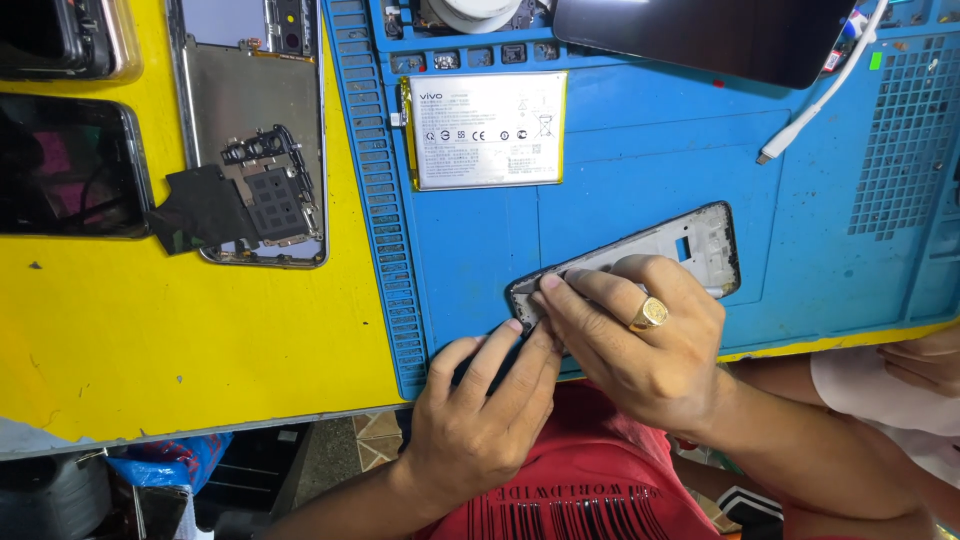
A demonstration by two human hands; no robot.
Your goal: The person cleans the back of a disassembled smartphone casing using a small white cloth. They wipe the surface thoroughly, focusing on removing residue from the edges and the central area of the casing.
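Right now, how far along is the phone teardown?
Done: battery is out, lying on the blue mat. In hand: the left hand steadies the phone frame while the right hand works at its lower end. Left: the frame's parts remain unassembled.

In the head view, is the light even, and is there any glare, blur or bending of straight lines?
Head view: bright, even light with soft shadows under both hands; the right hand and left hand on the phone frame are sharp; pale glare lies on the battery and on the dark screen; the blue mat edges bend slightly outward near the corners.
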